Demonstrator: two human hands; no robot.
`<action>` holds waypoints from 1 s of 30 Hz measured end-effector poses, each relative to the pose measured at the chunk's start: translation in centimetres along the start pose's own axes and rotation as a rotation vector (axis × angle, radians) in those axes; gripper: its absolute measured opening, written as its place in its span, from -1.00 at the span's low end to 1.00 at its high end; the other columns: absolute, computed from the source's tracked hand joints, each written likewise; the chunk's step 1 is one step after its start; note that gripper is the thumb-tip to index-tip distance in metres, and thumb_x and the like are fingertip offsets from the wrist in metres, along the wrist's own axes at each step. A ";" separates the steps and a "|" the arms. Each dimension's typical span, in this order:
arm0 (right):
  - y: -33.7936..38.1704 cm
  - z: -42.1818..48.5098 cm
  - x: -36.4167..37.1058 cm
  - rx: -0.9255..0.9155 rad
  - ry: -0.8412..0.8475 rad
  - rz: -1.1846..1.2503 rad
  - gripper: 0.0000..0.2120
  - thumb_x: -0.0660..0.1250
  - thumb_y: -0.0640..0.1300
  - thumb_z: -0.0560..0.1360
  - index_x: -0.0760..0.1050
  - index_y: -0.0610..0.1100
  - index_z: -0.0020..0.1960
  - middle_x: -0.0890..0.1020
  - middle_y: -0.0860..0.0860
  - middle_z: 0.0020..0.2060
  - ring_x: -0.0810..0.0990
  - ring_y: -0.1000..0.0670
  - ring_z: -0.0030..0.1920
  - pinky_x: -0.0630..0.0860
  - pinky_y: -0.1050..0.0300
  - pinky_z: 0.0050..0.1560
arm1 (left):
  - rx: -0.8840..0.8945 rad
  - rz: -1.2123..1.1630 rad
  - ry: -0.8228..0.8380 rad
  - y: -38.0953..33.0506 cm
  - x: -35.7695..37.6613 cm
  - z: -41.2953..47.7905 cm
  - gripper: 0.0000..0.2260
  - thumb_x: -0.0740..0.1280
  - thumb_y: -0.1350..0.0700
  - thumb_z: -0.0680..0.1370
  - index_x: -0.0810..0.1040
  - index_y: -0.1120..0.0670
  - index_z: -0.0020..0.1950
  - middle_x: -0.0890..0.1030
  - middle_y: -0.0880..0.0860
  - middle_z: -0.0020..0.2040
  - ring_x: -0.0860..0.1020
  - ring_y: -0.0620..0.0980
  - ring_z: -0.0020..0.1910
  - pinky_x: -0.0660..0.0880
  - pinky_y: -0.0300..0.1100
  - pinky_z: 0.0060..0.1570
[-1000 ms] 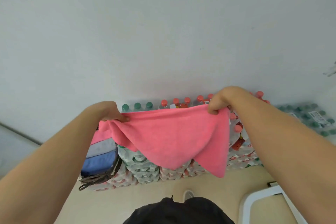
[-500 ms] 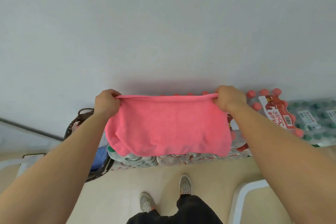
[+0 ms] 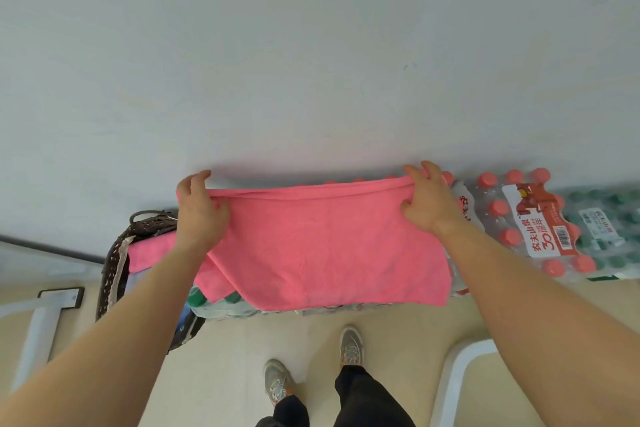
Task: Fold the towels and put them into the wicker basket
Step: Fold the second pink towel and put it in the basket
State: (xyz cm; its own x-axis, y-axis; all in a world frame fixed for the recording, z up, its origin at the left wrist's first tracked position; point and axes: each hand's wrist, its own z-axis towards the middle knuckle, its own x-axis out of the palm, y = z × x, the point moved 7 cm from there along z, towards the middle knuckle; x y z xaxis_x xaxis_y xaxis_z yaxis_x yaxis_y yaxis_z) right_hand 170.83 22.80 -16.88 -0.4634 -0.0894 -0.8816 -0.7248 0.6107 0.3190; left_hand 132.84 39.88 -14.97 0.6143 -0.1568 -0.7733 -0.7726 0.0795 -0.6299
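Head view, pink towel (image 3: 325, 246): it is held up in the air in the middle of the frame, stretched flat between both hands, in front of the bottle packs (image 3: 530, 222). Two edges are seen together along its top, so it looks folded once already.
Head view, left hand (image 3: 199, 215): the top left corner of the towel is pinched, and the fingers (image 3: 199, 177) are curled over the edge.
Head view, right hand (image 3: 431, 208): the top right corner is pinched the same way, with the fingers (image 3: 427, 168) bent over the edge.
Head view, wicker basket (image 3: 112, 274): it is seen at the left of the frame, just beside the left arm. Another pink cloth (image 3: 149, 251) is lying in it.
Step in hand: the towel is likely being folded smaller.
How it is done well: the top edges should be lined up and the cloth pulled tight. The lower left part hangs lower than the rest, so it should be evened out first. Then the two corners can be brought together, and the towel laid flat in the basket.
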 end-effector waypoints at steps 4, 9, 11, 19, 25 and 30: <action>1.2 -2.5 1.5 0.016 -0.196 -0.203 -0.31 0.33 -0.13 0.45 0.20 -0.21 0.52 0.21 -0.28 0.47 0.20 -0.36 0.46 0.22 -0.27 0.45 | -0.008 0.008 -0.090 0.7 0.8 -2.7 -0.31 0.35 0.24 0.46 0.11 0.15 0.52 0.05 0.20 0.52 0.39 0.28 0.31 0.41 0.12 0.26; 5.8 -5.4 6.1 -0.150 -0.180 -0.247 -0.33 0.26 0.04 0.44 0.29 -0.22 0.48 0.34 -0.23 0.42 0.35 -0.31 0.37 0.27 -0.28 0.40 | 0.102 0.197 -0.024 2.0 3.7 -5.7 -0.27 0.38 0.03 0.43 0.13 0.19 0.50 0.16 0.25 0.51 0.26 0.27 0.44 0.31 0.19 0.38; 8.0 -5.9 8.1 -0.269 -0.129 -0.263 -0.30 0.14 0.12 0.46 0.23 -0.17 0.53 0.28 -0.18 0.50 0.28 -0.24 0.46 0.20 -0.23 0.46 | 0.106 0.336 0.041 2.4 5.0 -6.5 -0.27 0.33 -0.14 0.49 0.14 0.11 0.55 0.17 0.16 0.56 0.18 0.18 0.53 0.17 0.18 0.46; 11.1 -6.1 12.2 -0.380 -0.069 -0.309 -0.32 -0.12 0.26 0.56 -0.09 0.02 0.62 -0.14 -0.06 0.60 -0.14 -0.11 0.59 -0.11 -0.22 0.54 | 0.136 0.480 0.051 5.2 4.7 -7.1 -0.29 -0.01 -0.29 0.57 0.09 0.14 0.59 0.13 0.13 0.59 0.06 0.13 0.58 0.04 0.19 0.50; 12.6 -6.8 11.3 -0.304 -0.103 -0.311 -0.30 0.01 0.19 0.51 0.17 -0.11 0.57 0.12 -0.19 0.57 0.10 -0.24 0.54 0.06 -0.26 0.51 | 0.047 0.251 0.001 7.0 2.2 -8.4 -0.41 0.11 -0.18 0.62 0.15 0.13 0.55 0.18 0.18 0.55 0.20 0.22 0.49 0.28 0.17 0.40; 18.8 -9.0 12.9 -0.548 -0.077 -0.342 -0.33 0.05 0.13 0.48 0.26 -0.13 0.53 0.29 -0.14 0.51 0.28 -0.20 0.48 0.23 -0.26 0.44 | -0.326 -0.044 -0.067 11.0 -0.2 -11.2 -0.52 0.15 -0.19 0.61 0.38 0.14 0.35 0.48 0.12 0.21 0.48 0.16 0.18 0.45 0.09 0.14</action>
State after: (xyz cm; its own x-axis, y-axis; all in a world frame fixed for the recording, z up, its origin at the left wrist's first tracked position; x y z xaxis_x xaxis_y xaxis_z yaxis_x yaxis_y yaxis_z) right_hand 146.66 26.01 -19.13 -0.1376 -0.1383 -0.9808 -0.9894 0.0664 0.1294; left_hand 122.44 29.79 -20.98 0.6492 -0.0871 -0.7557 -0.7489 -0.2470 -0.6149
